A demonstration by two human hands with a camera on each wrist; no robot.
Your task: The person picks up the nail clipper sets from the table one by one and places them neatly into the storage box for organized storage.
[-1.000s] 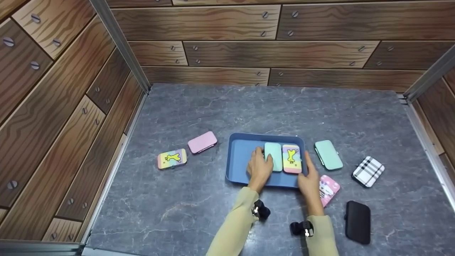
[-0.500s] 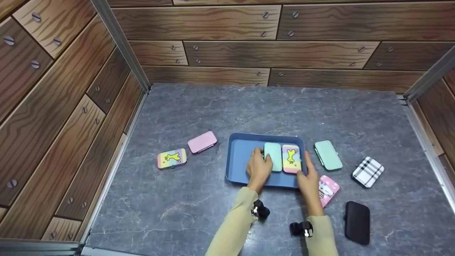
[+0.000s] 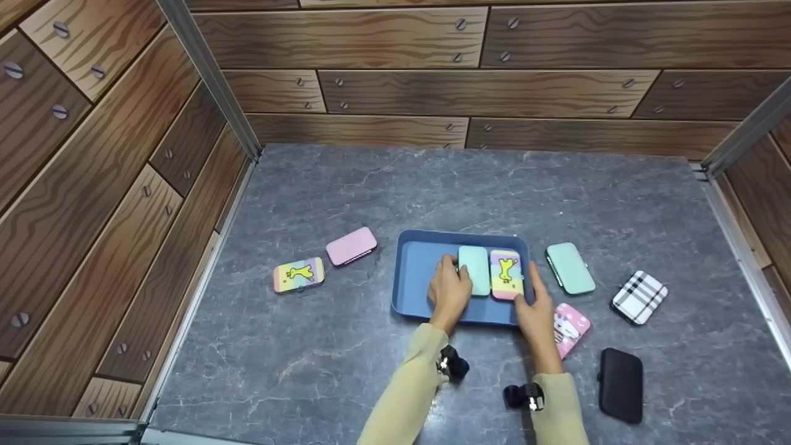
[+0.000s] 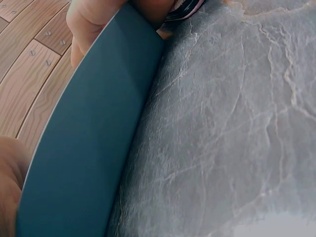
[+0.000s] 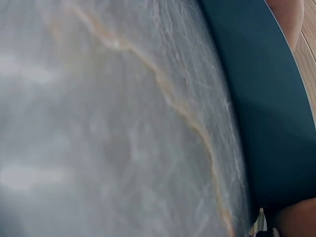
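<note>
Head view: a left hand (image 3: 450, 290) pinches the left edge of a smooth, round-cornered inner mint case (image 3: 476, 272), flat inside a shallow blue tray (image 3: 409, 272) beside a pastel giraffe case (image 3: 507, 275), as a right hand (image 3: 536, 312) clasps the tray's right wall, thumb inside, fingers along the outside. Around it on a white-veined gray surface (image 3: 296, 383) lie a plain pink case (image 3: 351, 246) and second giraffe case (image 3: 299, 275), left, and an outer mint case (image 3: 570, 268), plaid case (image 3: 641, 297), printed pink case (image 3: 571, 330) and black case (image 3: 621, 385), right. Left wrist view: the tray's smooth wall slants past wood-grain panels (image 4: 29, 79), skin showing at both ends. Right wrist view: the wall curves beside a tan-veined, blurred stretch of surface; finger pressure cannot be told.
</note>
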